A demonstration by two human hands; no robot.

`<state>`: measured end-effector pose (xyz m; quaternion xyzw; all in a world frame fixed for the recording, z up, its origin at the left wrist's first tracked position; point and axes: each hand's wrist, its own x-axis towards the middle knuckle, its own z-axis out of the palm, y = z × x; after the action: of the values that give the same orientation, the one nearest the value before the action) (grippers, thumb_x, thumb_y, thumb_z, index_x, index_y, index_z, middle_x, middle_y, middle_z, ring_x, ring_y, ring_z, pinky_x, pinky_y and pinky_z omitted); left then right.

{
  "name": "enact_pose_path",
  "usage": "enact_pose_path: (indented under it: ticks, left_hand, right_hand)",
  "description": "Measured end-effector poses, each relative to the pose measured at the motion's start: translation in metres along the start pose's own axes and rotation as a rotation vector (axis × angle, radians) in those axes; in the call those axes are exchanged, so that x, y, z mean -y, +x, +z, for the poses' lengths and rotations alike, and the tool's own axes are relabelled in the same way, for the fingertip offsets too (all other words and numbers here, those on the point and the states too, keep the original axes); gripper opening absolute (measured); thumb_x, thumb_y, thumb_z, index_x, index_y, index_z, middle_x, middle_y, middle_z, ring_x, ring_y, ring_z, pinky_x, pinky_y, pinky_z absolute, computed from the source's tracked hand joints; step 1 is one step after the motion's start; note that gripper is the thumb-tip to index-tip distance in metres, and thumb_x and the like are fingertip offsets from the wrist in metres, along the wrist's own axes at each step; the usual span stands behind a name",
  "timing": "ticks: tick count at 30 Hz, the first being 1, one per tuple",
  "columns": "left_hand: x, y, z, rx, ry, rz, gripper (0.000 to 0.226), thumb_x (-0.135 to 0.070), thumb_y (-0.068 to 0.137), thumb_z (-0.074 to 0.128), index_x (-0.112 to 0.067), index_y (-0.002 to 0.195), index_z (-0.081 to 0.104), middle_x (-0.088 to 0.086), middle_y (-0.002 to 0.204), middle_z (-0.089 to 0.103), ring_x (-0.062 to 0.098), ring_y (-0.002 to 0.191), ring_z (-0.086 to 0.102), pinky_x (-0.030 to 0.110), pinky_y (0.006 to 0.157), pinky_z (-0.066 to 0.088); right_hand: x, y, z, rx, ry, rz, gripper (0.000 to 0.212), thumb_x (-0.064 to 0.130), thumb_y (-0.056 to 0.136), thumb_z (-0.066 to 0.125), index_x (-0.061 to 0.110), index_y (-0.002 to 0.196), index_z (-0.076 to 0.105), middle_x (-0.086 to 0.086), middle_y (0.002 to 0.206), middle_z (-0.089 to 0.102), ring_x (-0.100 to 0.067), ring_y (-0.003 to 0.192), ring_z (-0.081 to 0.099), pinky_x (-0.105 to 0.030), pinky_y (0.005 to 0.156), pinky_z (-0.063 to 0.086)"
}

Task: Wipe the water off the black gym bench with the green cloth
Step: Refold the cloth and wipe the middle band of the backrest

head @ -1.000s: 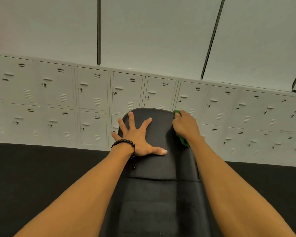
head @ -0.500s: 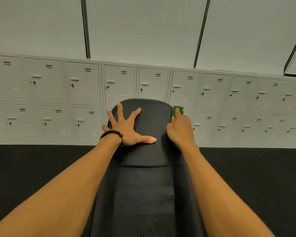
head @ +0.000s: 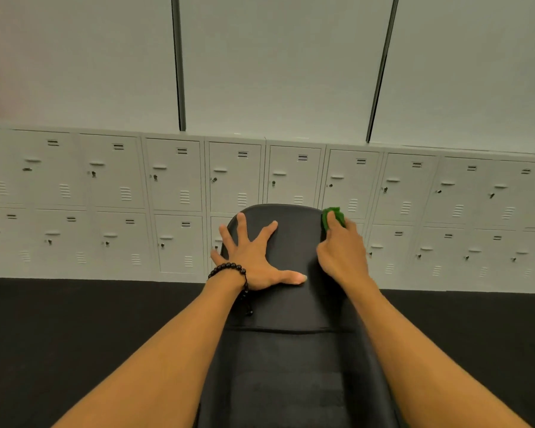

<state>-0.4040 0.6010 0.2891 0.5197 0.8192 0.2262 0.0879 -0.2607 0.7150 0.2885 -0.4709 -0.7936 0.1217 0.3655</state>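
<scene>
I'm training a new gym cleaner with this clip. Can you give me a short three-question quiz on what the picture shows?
1. True or false: the left hand lies flat with spread fingers on the padded black gym bench.
2. Where does the right hand hold the crumpled green cloth? A) the bench's far right edge B) the dark floor C) a locker door
3. Fill in: the left wrist wears a black beaded ____.

Key: 1 true. 2 A. 3 bracelet.
</scene>
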Motion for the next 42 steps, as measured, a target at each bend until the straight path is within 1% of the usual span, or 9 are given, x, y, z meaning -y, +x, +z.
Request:
enact_pose_path:
  ticks: [6, 11, 14, 19, 23, 31, 35, 39, 42]
  left_hand:
    - [0.019, -0.011, -0.024, -0.436, -0.662, 0.068, 0.054, -0.043, 0.094, 0.060, -0.024, 0.142, 0.044, -0.006, 0.145, 0.046, 0.009, 0.130, 0.042, 0.025, 0.103, 0.036]
    - [0.022, -0.019, -0.035, -0.631, -0.709, -0.023, 0.022, -0.033, 0.099, 0.051, -0.023, 0.116, 0.061, -0.004, 0.125, 0.059, 0.011, 0.115, 0.053, 0.023, 0.088, 0.037]
    - [0.026, -0.025, -0.034, -0.608, -0.673, -0.012, 0.020, -0.038, 0.099, 0.050, -0.027, 0.111, 0.061, -0.007, 0.123, 0.060, 0.008, 0.109, 0.053, 0.024, 0.085, 0.036]
    - [0.034, -0.038, -0.032, -0.436, -0.590, -0.004, 0.035, -0.051, 0.099, 0.043, -0.027, 0.120, 0.058, -0.005, 0.128, 0.058, 0.013, 0.117, 0.054, 0.031, 0.095, 0.045]
    - [0.043, -0.049, -0.025, -0.220, -0.569, -0.093, 0.058, -0.063, 0.098, 0.029, -0.026, 0.140, 0.042, -0.003, 0.140, 0.052, 0.019, 0.123, 0.052, 0.037, 0.102, 0.043]
    - [0.030, -0.066, -0.001, -0.191, -0.498, -0.063, 0.069, -0.059, 0.100, 0.030, -0.022, 0.156, 0.018, 0.002, 0.162, 0.023, 0.020, 0.147, 0.026, 0.037, 0.117, 0.023]
    - [0.039, -0.082, 0.012, -0.100, -0.344, -0.064, 0.071, -0.060, 0.099, 0.029, -0.024, 0.158, 0.011, -0.003, 0.165, 0.002, 0.018, 0.151, 0.011, 0.037, 0.120, 0.014]
    - [0.047, -0.097, -0.005, -0.021, -0.162, -0.059, 0.067, -0.051, 0.101, 0.038, -0.018, 0.157, 0.018, 0.003, 0.163, 0.021, 0.026, 0.147, 0.026, 0.037, 0.117, 0.024]
    - [0.051, -0.104, -0.019, 0.004, -0.102, -0.076, 0.052, -0.038, 0.102, 0.043, -0.015, 0.148, 0.037, 0.007, 0.150, 0.045, 0.028, 0.136, 0.044, 0.035, 0.108, 0.035]
  right_hand:
    - [0.065, 0.032, 0.040, 0.056, -0.138, -0.296, 0.064, 0.011, 0.085, 0.051, 0.020, 0.147, 0.043, -0.006, 0.151, 0.041, -0.031, 0.142, 0.026, -0.049, 0.122, 0.012]
    - [0.101, -0.051, 0.053, 0.264, -0.020, -0.877, 0.038, 0.001, 0.070, 0.071, 0.007, 0.107, 0.070, -0.011, 0.105, 0.070, -0.028, 0.100, 0.063, -0.040, 0.095, 0.053]
    - [0.089, -0.074, 0.051, 0.323, -0.056, -1.180, 0.037, -0.003, 0.049, 0.079, 0.001, 0.086, 0.075, -0.016, 0.089, 0.074, -0.033, 0.091, 0.068, -0.040, 0.091, 0.054]
    - [0.035, -0.018, 0.027, 0.136, -0.029, -0.673, 0.076, -0.009, 0.072, 0.056, 0.019, 0.143, 0.053, -0.005, 0.153, 0.044, -0.027, 0.146, 0.028, -0.032, 0.121, 0.004]
    - [0.012, -0.022, 0.007, -0.122, 0.009, -0.054, 0.068, -0.003, 0.082, 0.057, 0.012, 0.147, 0.045, -0.012, 0.156, 0.038, -0.032, 0.145, 0.027, -0.045, 0.121, 0.020]
    - [0.038, -0.099, 0.035, 0.329, -0.033, -0.827, 0.067, -0.005, 0.076, 0.051, 0.014, 0.140, 0.056, -0.005, 0.154, 0.043, -0.030, 0.149, 0.025, -0.044, 0.123, 0.016]
    - [0.001, -0.091, 0.007, 0.189, -0.007, -0.493, 0.075, -0.013, 0.078, 0.050, 0.021, 0.144, 0.052, -0.002, 0.157, 0.038, -0.027, 0.150, 0.023, -0.046, 0.124, 0.012]
    - [0.004, -0.093, 0.000, -0.059, 0.050, 0.038, 0.067, -0.008, 0.081, 0.056, 0.014, 0.144, 0.050, -0.010, 0.155, 0.038, -0.034, 0.147, 0.024, -0.044, 0.120, 0.022]
    - [0.041, -0.111, 0.011, -0.030, 0.028, -0.033, 0.059, -0.004, 0.079, 0.058, 0.010, 0.137, 0.056, -0.015, 0.147, 0.045, -0.037, 0.137, 0.033, -0.043, 0.113, 0.027]
